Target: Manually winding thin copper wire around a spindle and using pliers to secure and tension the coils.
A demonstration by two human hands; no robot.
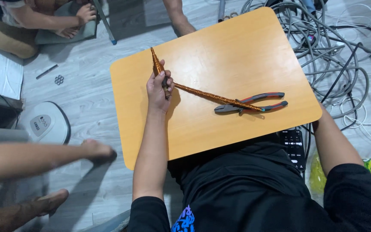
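- We look straight down on a small wooden table (237, 56) with an orange-tan top and rounded corners, set at a slant over our lap.
- Our left hand (159, 88) rests on the left part of the tabletop, fingers wrapped tight around a bundle of twisted copper wire (202, 95).
- The bundle is long, thin and glittery orange, bent at our grip: a short pointed stretch rises toward the far left edge, a longer stretch runs right across the board.
- The long end touches a pair of pliers (250, 103) lying flat near the table's right near edge, with dark grey metal jaws and grey handles trimmed in red.
- The far and middle parts of the tabletop are smooth bare board, leaving open room around the hand.
- Our right forearm drops past the table's right near corner; the hand is hidden below the edge, so we cannot tell how its fingers sit.
- A black device with a lit screen (293, 148) lies just under that corner.
- To the far right, a tangle of grey cables (323, 47) crowds the grey plank floor right up to the table's edge.
- On the left floor sit a round white appliance (46, 124) and other people's bare feet and hands.
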